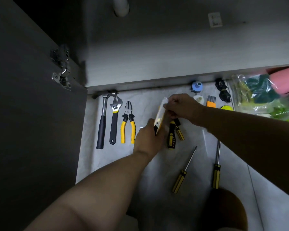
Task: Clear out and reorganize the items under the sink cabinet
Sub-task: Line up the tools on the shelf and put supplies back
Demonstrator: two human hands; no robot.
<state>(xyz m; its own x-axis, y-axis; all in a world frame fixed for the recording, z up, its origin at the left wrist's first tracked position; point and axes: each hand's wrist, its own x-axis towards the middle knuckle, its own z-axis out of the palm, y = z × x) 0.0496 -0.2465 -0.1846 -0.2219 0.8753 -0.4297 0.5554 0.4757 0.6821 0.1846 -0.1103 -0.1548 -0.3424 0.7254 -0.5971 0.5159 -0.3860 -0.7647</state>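
Nearest in, at six o'clock, a bent knee (223,209) in brown cloth rests on the pale floor tile (265,189). Just beyond it lie two yellow-and-black screwdrivers: a thin screwdriver (183,172) angled toward one o'clock, and a long screwdriver (216,167) lying nearly straight toward twelve.

Mid-frame, both forearms reach in and meet. Behind the hands, two stubby screwdrivers (172,135) are partly covered by them. Out at nine o'clock of the hands there's a tidy row, handles toward us: pliers (128,124), then an adjustable wrench (114,120), then a hammer (103,120) with its head against the cabinet base.

Farther, at one o'clock, are small bits along that base: an orange brush (211,101), a blue fitting (196,86) and a black bundle (223,90). At three o'clock sits a clear bag of green pads (257,95) with a pink object (285,79) over it. The dark cabinet door (32,97) stands open at nine o'clock with its hinge (62,75) showing. Deep at twelve are the grey cabinet floor (157,55) and a white pipe (121,7).

Now the item in play: a flat pack (160,114) at dead centre, held between both hands. It's white and yellow with a black lower end, seen nearly edge-on and tilted toward one o'clock. The left hand (147,140) has its fingers wrapped round the lower end. The right hand (182,107) pinches the top edge. What's printed on it is too blurred to read.
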